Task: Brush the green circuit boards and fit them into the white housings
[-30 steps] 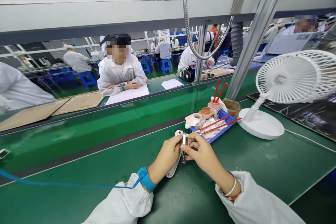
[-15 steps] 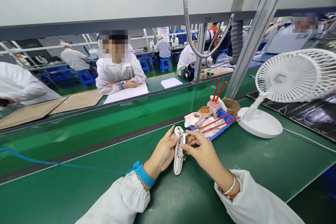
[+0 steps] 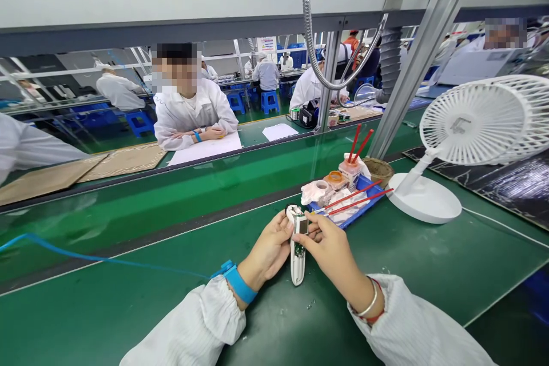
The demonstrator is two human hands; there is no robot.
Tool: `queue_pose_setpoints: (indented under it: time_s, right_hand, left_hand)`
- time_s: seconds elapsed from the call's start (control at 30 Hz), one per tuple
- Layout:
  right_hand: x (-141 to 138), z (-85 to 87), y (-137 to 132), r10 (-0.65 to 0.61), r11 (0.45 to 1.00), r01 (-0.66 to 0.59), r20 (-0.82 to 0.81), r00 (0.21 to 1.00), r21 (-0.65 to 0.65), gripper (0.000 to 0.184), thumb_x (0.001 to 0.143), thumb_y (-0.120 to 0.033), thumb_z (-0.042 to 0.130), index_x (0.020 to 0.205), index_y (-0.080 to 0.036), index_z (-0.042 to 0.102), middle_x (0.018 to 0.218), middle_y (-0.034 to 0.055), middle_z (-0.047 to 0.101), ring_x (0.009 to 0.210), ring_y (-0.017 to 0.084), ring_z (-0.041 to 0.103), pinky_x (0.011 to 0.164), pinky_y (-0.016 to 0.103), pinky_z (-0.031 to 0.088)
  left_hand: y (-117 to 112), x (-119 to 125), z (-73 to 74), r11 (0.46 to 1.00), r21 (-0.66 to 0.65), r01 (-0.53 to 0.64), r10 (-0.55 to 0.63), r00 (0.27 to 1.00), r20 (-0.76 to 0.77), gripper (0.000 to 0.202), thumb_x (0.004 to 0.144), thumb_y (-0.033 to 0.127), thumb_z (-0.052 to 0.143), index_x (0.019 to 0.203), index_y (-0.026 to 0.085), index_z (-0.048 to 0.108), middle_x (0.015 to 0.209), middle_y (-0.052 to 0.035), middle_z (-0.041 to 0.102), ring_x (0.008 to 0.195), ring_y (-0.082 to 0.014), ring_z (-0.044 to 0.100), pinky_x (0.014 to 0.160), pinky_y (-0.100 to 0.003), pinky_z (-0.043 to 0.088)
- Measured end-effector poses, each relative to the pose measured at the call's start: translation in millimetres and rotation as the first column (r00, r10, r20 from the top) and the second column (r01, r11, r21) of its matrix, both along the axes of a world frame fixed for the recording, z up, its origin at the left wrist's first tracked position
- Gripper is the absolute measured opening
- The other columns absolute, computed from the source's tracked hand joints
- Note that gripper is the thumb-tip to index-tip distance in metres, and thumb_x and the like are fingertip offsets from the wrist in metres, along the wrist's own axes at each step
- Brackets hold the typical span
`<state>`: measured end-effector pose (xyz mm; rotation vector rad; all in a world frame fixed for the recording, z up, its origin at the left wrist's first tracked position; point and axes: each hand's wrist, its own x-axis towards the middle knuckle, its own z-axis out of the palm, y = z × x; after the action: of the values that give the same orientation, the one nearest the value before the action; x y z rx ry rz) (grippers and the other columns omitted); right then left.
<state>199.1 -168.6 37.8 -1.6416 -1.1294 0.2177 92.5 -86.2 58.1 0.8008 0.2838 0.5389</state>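
Observation:
A long white plastic housing [image 3: 297, 271], open along its face, is held nearly upright above the green bench. My left hand [image 3: 271, 245] wraps its left side near the top, with a blue wrist strap and cord at the cuff. Between the thumb and fingers of my right hand [image 3: 328, 240] is a green circuit board [image 3: 303, 227] with a small dark screen. The board lies over the upper half of the housing; whether it is fully seated I cannot tell. Small clear bits [image 3: 311, 304] lie on the bench below.
Beyond my hands stands a blue tray [image 3: 364, 207] with small jars, tissue and red sticks. A white fan [image 3: 424, 197] is at the right. Across a green divider [image 3: 193, 183] a person in white leans on paper. A metal hose [image 3: 306, 17] hangs overhead.
The circuit board has moved left from beside the housing to lie over its open face. The housing has turned to show its front more. Both hands remain at its upper part.

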Motion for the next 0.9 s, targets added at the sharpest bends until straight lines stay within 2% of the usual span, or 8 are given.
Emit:
queue_pose_setpoints:
  time_s: [0.23,0.43,0.67,0.9]
  right_hand:
    - [-3.0,-1.0,0.9,-0.039,0.993,0.026,0.114,0.993,0.116,0.04,0.08,-0.041,0.063,0.11,-0.015,0.06,0.077,0.0045,0.059,0.068,0.018,0.057,0.063,0.031,0.051]
    - [-3.5,-4.2,5.5,-0.064,0.989,0.042,0.149,0.987,0.144,0.036,0.082,-0.04,0.059,0.109,-0.016,0.059,0.077,0.0053,0.06,0.067,0.018,0.058,0.061,0.03,0.051]
    - [-3.5,0.6,5.7,-0.058,0.994,0.037,0.202,0.978,0.106,0.035,0.083,-0.039,0.058,0.109,-0.016,0.058,0.074,0.0034,0.057,0.064,0.017,0.056,0.059,0.028,0.05]
    - [-1.7,0.0,3.8,-0.02,1.0,0.016,0.258,0.966,0.016,0.036,0.081,-0.033,0.062,0.109,-0.013,0.056,0.066,-0.0007,0.051,0.059,0.015,0.053,0.054,0.026,0.045]
  left_hand:
    - [-0.3,2.1,1.1,1.0,0.005,0.002,-0.002,1.0,0.029,0.04,0.074,0.021,0.069,0.111,0.017,0.055,0.114,-0.0103,0.059,0.111,-0.0237,0.053,0.096,-0.035,0.04]
    - [0.6,2.6,-0.7,0.999,-0.035,-0.002,0.004,0.999,0.047,0.037,0.075,0.021,0.068,0.11,0.018,0.055,0.111,-0.0098,0.06,0.108,-0.0238,0.055,0.095,-0.036,0.042]
    - [3.2,2.5,-3.2,0.994,-0.087,0.06,-0.057,0.998,0.031,0.042,0.072,0.024,0.07,0.11,0.017,0.055,0.105,-0.0102,0.061,0.104,-0.0252,0.057,0.094,-0.04,0.041]
    - [4.1,0.4,-0.3,0.989,-0.112,0.096,-0.093,0.995,0.028,0.039,0.073,0.024,0.068,0.109,0.017,0.055,0.102,-0.0083,0.061,0.096,-0.0225,0.059,0.089,-0.037,0.042]
